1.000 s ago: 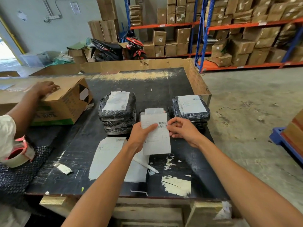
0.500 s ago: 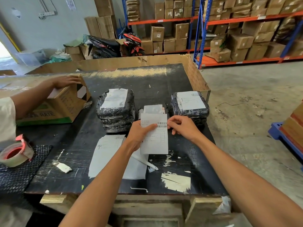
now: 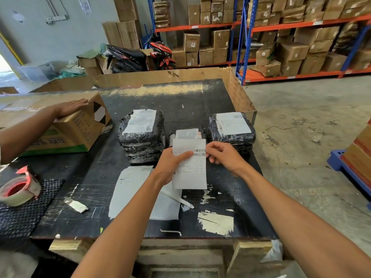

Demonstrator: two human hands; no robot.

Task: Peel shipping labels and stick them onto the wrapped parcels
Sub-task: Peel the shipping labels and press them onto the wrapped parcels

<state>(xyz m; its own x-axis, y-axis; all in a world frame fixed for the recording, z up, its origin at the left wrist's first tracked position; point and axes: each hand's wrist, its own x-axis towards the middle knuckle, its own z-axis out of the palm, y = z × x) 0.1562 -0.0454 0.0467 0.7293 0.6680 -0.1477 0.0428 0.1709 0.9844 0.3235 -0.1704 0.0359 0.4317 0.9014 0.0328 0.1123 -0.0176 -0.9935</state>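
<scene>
At the near edge of the black table (image 3: 200,93) lie scraps of torn paper (image 3: 216,222). A little farther in, a white backing sheet (image 3: 128,189) lies flat, partly under the left forearm. Near the left edge sit a tape roll (image 3: 17,189) on a dark mesh mat (image 3: 24,213), and a small paper scrap (image 3: 77,205) beside the mat.

Above the middle of the table both hands hold one label (image 3: 189,167) upright. The left hand (image 3: 170,167) grips its left side, thumb across the front. The right hand (image 3: 224,155) pinches the right edge near the barcode, fingers curled — whether the label is already lifting from its backing, I cannot tell.

Just behind the label lies a small parcel (image 3: 187,134), mostly hidden. To its left stands a stack of black wrapped parcels (image 3: 142,141) with a label on top; to its right, near the right edge, another black parcel (image 3: 231,129), also labelled.

At the far left a second person's hand (image 3: 70,107) rests flat — fingers straight — on a carton (image 3: 66,133).
</scene>
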